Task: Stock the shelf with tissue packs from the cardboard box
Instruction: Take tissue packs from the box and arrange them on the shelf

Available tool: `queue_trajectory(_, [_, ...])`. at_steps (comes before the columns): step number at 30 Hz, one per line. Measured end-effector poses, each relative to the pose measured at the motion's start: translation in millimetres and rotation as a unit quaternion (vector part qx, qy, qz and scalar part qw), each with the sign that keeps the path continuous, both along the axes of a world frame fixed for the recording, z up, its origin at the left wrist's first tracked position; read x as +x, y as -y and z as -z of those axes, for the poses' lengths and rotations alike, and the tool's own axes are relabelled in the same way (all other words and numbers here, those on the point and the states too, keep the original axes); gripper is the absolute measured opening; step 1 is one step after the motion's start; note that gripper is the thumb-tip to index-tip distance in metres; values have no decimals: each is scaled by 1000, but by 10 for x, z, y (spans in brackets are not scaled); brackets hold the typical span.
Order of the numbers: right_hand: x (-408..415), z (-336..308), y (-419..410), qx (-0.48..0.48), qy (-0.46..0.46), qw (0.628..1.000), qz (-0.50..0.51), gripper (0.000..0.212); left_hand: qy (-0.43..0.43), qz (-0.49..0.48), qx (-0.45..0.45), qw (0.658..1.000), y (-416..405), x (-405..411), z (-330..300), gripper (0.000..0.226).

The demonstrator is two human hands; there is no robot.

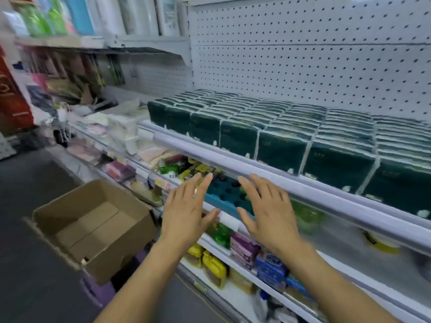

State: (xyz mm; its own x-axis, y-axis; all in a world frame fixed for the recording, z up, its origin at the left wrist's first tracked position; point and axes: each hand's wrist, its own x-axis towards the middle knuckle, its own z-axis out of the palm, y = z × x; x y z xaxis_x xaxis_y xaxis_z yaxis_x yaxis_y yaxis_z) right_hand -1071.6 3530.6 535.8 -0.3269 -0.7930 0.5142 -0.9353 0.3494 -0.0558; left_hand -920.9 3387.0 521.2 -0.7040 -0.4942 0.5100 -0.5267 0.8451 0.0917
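Dark green tissue packs (279, 136) fill the upper white shelf (268, 180) in tight rows, from the middle to the right edge. The cardboard box (93, 227) stands open at the lower left on a purple crate; I see only its bare bottom inside. My left hand (186, 213) and my right hand (268, 213) hover side by side in front of the shelf, below its front rail. Both are flat with fingers spread and hold nothing. The view is blurred by motion.
A white pegboard back wall (303, 54) rises behind the tissue packs. Lower shelves hold colourful packets (245, 248) in yellow, purple, blue and green. More goods crowd the shelves at the far left (70, 73). Dark floor (28, 206) lies left of the box.
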Motion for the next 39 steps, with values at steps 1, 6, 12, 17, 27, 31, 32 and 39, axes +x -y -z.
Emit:
queue_trajectory(1, [67,46,204,11,5,1000,-10,61,17,-18,6,1000,164,125,50,82])
queue_trajectory(6, [452,234,1263,44,12,998,-48,60,61,-94,32,993,1049,696,235,83])
queue_trajectory(12, [996,486,2599,74,27,992,-97,61,82,-145,90,982,2131,1273,397,85])
queue_trajectory(17, [1391,787,3586,105,55,984,-133,61,95,-181,136,969,2905,1689,649,84])
queue_trajectory(27, [1939,1575,4859,223,107,945,-213,59,138,-272,270,913,4011,2450,1454,82])
queue_trajectory(31, [2116,2029,5256,297,129,915,-241,55,168,-285,326,886,4324,2638,1917,78])
queue_trajectory(32, [2147,2159,5339,316,140,906,-245,54,180,-287,333,880,4401,2679,2053,77])
queue_trajectory(39, [2139,3085,5743,436,159,849,-252,50,316,-266,445,795,4780,2669,2966,65])
